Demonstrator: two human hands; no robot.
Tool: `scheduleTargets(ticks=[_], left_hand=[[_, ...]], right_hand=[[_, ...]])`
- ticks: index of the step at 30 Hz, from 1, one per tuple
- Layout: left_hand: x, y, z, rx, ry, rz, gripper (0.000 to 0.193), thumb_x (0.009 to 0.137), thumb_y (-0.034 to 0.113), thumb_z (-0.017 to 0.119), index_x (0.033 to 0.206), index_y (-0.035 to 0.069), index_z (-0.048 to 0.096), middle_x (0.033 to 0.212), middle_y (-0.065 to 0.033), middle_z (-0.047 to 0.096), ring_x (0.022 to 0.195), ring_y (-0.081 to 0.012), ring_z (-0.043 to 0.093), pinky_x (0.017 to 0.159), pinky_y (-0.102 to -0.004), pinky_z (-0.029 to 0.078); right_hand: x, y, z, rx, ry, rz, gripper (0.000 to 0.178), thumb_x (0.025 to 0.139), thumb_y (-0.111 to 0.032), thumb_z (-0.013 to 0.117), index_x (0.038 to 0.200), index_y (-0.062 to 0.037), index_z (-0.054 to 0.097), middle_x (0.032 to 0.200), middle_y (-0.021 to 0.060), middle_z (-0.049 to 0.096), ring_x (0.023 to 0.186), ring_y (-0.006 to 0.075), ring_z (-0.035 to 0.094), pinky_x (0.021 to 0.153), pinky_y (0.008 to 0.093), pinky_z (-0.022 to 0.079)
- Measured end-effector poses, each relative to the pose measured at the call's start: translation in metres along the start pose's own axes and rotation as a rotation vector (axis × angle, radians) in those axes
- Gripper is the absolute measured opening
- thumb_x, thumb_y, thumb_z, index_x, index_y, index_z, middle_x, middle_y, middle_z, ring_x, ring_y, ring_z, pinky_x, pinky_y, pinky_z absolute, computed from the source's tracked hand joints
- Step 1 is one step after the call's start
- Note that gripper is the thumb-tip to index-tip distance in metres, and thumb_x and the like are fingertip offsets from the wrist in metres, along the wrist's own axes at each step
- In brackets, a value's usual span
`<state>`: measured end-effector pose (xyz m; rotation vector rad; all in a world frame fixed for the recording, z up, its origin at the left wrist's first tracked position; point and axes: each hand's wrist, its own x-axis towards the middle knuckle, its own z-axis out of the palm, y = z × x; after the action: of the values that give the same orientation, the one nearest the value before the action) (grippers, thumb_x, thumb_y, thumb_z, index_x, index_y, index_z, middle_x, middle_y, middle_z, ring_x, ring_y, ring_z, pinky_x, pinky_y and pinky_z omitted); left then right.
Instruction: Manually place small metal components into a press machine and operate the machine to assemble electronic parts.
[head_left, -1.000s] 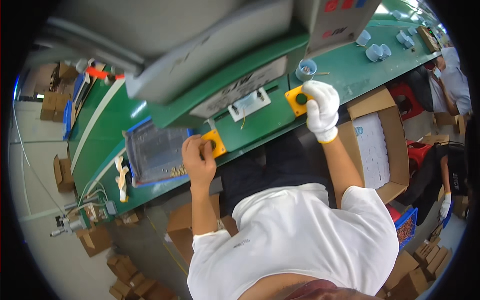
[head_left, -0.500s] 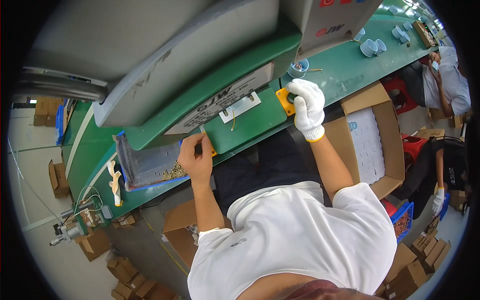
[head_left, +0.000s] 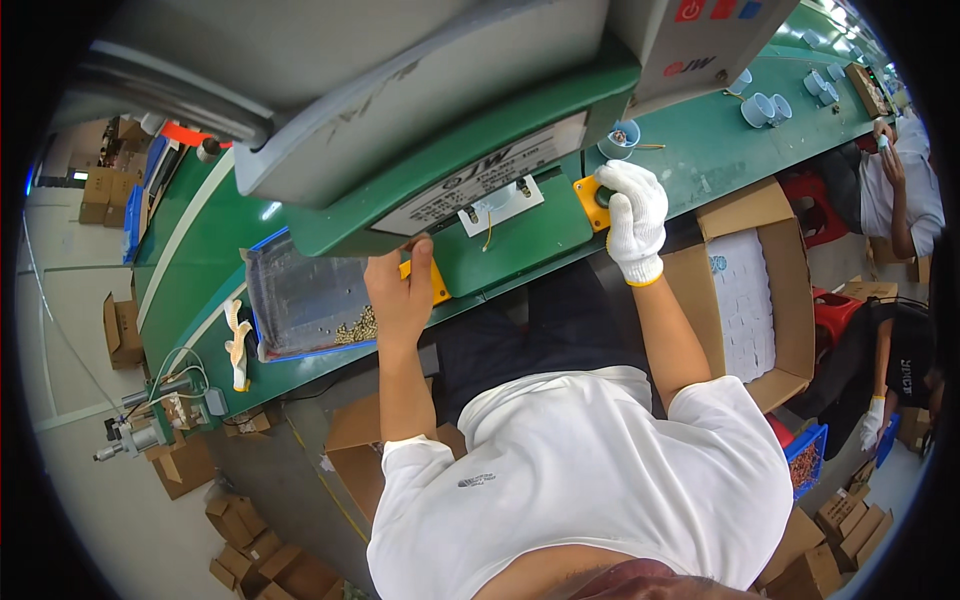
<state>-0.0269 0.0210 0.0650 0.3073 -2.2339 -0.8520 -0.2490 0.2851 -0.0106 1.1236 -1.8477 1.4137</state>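
Note:
My bare left hand (head_left: 400, 285) is at the left yellow plate (head_left: 437, 282) on the front of a green press base (head_left: 525, 245). Its thumb and fingers are apart, with some fingertips hidden under the machine's overhanging head. My right hand (head_left: 635, 215), in a white knitted glove, rests over the dark round button (head_left: 604, 196) on the right yellow plate (head_left: 590, 208). Its fingers are curved but grip nothing. Between the hands, a white fixture plate (head_left: 515, 212) lies on the base, with a short yellow strand (head_left: 488, 240) hanging from its front edge.
The machine's green head (head_left: 470, 150) overhangs the fixture. At left are a blue-rimmed tray (head_left: 305, 290) with small brass-coloured parts and a loose glove (head_left: 238, 345). A light-blue cup (head_left: 620, 140) stands behind my right hand; an open carton (head_left: 750, 300) is right. Co-workers sit farther right.
The view has shifted, so most things sit a little farther right. My left hand's fingers have moved up and spread from a curled pose. My right hand stays at the button.

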Motion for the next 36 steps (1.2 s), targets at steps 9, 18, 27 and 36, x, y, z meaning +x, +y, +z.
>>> scheduleTargets(ticks=[9,18,27,36], left_hand=[[0.058,0.009,0.011,-0.106,0.009,0.024,0.029,0.097,0.012,0.088,0.120,-0.002,0.078,0.105,-0.0104,0.081,0.092,-0.0160,0.073,0.084,-0.0284,0.057],[0.094,-0.030,0.030,0.233,-0.433,0.041,0.046,0.099,0.048,0.082,0.121,0.008,0.082,0.109,-0.0044,0.083,0.094,-0.0175,0.076,0.091,-0.0354,0.058],[-0.002,0.014,-0.009,0.256,-0.040,-0.057,0.021,0.097,0.012,0.085,0.113,-0.002,0.082,0.104,-0.0153,0.079,0.097,-0.0276,0.077,0.089,-0.0391,0.060],[-0.065,-0.008,-0.024,0.584,-0.023,0.180,0.014,0.096,0.008,0.086,0.091,-0.002,0.076,0.113,-0.0180,0.075,0.106,-0.0381,0.071,0.088,-0.0488,0.060]], right_hand=[[0.000,-0.002,-0.001,0.009,0.006,0.022,0.031,0.108,-0.024,0.060,0.115,0.0006,0.079,0.114,0.0174,0.080,0.112,0.0401,0.074,0.102,0.0485,0.057],[0.000,-0.001,-0.003,0.019,0.007,0.025,0.032,0.109,-0.024,0.059,0.115,0.0008,0.079,0.113,0.0179,0.080,0.111,0.0400,0.074,0.102,0.0478,0.057],[0.003,-0.009,-0.016,0.042,-0.001,0.006,0.025,0.104,-0.018,0.063,0.111,0.0007,0.078,0.114,0.0183,0.080,0.112,0.0415,0.075,0.102,0.0497,0.058],[0.014,-0.003,-0.005,-0.049,0.013,-0.183,0.013,0.085,-0.012,0.079,0.087,-0.0062,0.067,0.107,0.0178,0.078,0.100,0.0437,0.075,0.096,0.0529,0.062]])
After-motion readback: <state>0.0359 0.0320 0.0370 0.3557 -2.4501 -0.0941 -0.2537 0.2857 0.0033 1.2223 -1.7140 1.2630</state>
